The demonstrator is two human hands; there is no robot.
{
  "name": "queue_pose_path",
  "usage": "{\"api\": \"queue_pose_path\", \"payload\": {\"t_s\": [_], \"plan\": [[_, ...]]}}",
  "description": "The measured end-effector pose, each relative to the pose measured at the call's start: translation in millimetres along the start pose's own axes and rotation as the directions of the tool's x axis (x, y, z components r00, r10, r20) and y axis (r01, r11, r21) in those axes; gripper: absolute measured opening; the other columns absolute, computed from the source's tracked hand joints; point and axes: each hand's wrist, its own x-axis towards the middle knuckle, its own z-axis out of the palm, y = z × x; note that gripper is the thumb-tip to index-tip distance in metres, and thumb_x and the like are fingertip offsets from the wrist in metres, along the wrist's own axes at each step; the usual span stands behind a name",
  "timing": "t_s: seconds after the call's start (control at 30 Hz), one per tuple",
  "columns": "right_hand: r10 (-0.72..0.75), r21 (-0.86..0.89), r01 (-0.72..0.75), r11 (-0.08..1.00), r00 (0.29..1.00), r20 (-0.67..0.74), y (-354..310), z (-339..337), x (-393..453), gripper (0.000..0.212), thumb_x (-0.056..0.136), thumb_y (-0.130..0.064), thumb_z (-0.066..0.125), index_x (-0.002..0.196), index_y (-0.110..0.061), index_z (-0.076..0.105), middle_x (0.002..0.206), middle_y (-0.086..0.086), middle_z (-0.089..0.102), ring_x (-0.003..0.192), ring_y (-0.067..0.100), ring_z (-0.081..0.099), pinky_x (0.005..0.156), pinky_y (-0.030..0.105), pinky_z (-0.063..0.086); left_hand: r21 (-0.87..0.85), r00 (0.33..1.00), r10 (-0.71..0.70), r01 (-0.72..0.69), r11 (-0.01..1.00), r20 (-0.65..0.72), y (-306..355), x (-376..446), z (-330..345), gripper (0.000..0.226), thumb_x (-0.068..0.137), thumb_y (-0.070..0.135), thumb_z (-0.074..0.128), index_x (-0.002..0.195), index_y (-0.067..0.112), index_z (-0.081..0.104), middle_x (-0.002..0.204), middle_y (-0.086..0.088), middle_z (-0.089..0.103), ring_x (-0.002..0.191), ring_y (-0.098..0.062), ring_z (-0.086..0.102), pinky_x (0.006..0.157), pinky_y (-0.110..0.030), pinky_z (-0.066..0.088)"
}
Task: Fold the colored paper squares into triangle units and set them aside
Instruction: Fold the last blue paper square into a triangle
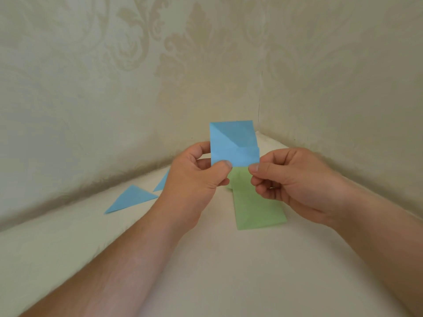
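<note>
At about nine o'clock from the hands, a finished blue triangle [131, 199] lies flat on the pale surface [206, 271], with a second blue triangle [163, 181] just beyond it, partly hidden behind the left hand; they look parked out of the way against the patterned wall [91, 88], which suggests that is the set-aside spot. The left hand [194, 179] has its fingers curled and pinches the lower left corner of the blue paper [233, 143] between thumb and forefinger. The paper is held upright in the air at the middle of the view, showing a diagonal crease and a small flap folded over near its right edge, so it is probably mid-fold, lifted clear for aligning edges. Directly below it, toward six o'clock, green paper [256, 207] lies flat on the surface, likely waiting its turn; how many sheets it makes up cannot be told. At three o'clock the right hand [290, 179] mirrors the left, fingers curled, thumb and forefinger pinching the lower right corner, so both hands can steady the sheet and press the next crease.
</note>
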Motion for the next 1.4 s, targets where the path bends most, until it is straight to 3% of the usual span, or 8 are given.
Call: {"api": "queue_pose_path", "payload": {"t_s": [0.2, 0.37, 0.6, 0.7, 0.77, 0.83, 1.1, 1.4], "plan": [[-0.018, -0.043, 0.015, 0.999, 0.998, -0.057, -0.9, 2.1, 2.0, 0.033, 0.092, -0.004, 0.067, 0.061, -0.014, 0.062, 0.064, 0.008, 0.061, 0.056, 0.018, 0.053, 0.057, 0.027, 0.049, 0.038, 1.000, -0.002, 0.002, 0.999, 0.016, 1.4, -1.8, 0.7, 0.032, 0.090, 0.002, 0.068, 0.116, 0.022, 0.068, 0.080, 0.006, 0.076, 0.064, -0.009, 0.063, 0.093, -0.048, 0.058], [0.009, -0.034, -0.009, 0.999, 1.000, -0.004, -1.7, 0.6, -1.0, 0.029, 0.093, -0.005, 0.068, 0.065, -0.014, 0.064, 0.069, 0.009, 0.065, 0.059, 0.017, 0.057, 0.061, 0.028, 0.051, 0.015, 1.000, 0.004, -0.004, 1.000, 0.016, 1.8, -1.3, -0.2, 0.032, 0.091, -0.001, 0.065, 0.117, 0.018, 0.067, 0.071, 0.011, 0.072, 0.061, -0.007, 0.060, 0.085, -0.038, 0.058], [-0.062, -0.071, 0.054, 0.996, 0.992, -0.111, 1.3, 0.2, 4.2, 0.037, 0.090, -0.002, 0.067, 0.056, -0.016, 0.059, 0.061, 0.007, 0.057, 0.055, 0.017, 0.050, 0.056, 0.028, 0.045, -0.068, 0.998, -0.019, 0.022, 0.997, 0.054, 0.4, -2.1, 2.3, 0.027, 0.092, 0.001, 0.068, 0.115, 0.015, 0.068, 0.068, 0.009, 0.068, 0.062, -0.008, 0.059, 0.076, -0.032, 0.054], [-0.061, 0.002, 0.061, 0.998, 0.993, -0.096, 1.4, 0.6, 4.2, 0.035, 0.092, -0.002, 0.066, 0.060, -0.014, 0.060, 0.062, 0.007, 0.057, 0.056, 0.017, 0.050, 0.056, 0.027, 0.047, -0.138, 0.993, -0.063, 0.077, 0.987, 0.102, -0.7, -4.3, 6.2, 0.014, 0.089, 0.009, 0.075, 0.094, 0.022, 0.075, 0.069, 0.009, 0.065, 0.065, -0.007, 0.057, 0.075, -0.028, 0.052], [-0.062, 0.033, 0.064, 0.997, 0.996, -0.066, 2.0, 2.9, 3.0, 0.034, 0.093, -0.004, 0.067, 0.061, -0.015, 0.062, 0.064, 0.008, 0.059, 0.058, 0.016, 0.052, 0.056, 0.025, 0.049, -0.107, 0.986, -0.066, 0.082, 0.991, 0.151, -1.3, -6.8, 10.0, 0.022, 0.088, 0.012, 0.075, 0.072, 0.027, 0.075, 0.068, 0.010, 0.062, 0.065, -0.007, 0.054, 0.073, -0.025, 0.051], [-0.070, 0.042, 0.071, 0.997, 0.997, -0.032, 3.2, 5.6, 1.9, 0.034, 0.093, -0.005, 0.067, 0.061, -0.016, 0.064, 0.066, 0.008, 0.060, 0.058, 0.016, 0.053, 0.056, 0.025, 0.049, -0.093, 0.986, -0.061, 0.076, 0.993, 0.158, -1.9, -8.9, 13.4, 0.032, 0.092, 0.008, 0.071, 0.066, 0.027, 0.075, 0.067, 0.009, 0.061, 0.064, -0.007, 0.054, 0.072, -0.026, 0.049], [-0.141, -0.056, 0.138, 0.989, 0.988, -0.056, 6.9, 11.1, 1.7, 0.037, 0.091, -0.004, 0.068, 0.057, -0.019, 0.066, 0.064, 0.006, 0.061, 0.059, 0.017, 0.054, 0.060, 0.028, 0.048, -0.054, 0.990, -0.046, 0.054, 0.997, 0.130, -2.0, -10.2, 15.8, 0.039, 0.093, 0.005, 0.065, 0.061, 0.026, 0.073, 0.066, 0.005, 0.060, 0.063, -0.008, 0.054, 0.069, -0.027, 0.049], [-0.138, -0.049, 0.134, 0.990, 0.984, -0.113, 6.0, 4.6, 5.2, 0.038, 0.091, -0.003, 0.067, 0.056, -0.017, 0.061, 0.062, 0.006, 0.059, 0.057, 0.018, 0.052, 0.058, 0.029, 0.046, -0.081, 0.988, -0.082, 0.093, 0.992, 0.130, -0.6, -5.9, 7.0, 0.018, 0.094, 0.007, 0.070, 0.079, 0.016, 0.075, 0.070, 0.001, 0.069, 0.062, -0.008, 0.059, 0.069, -0.026, 0.054]]}}
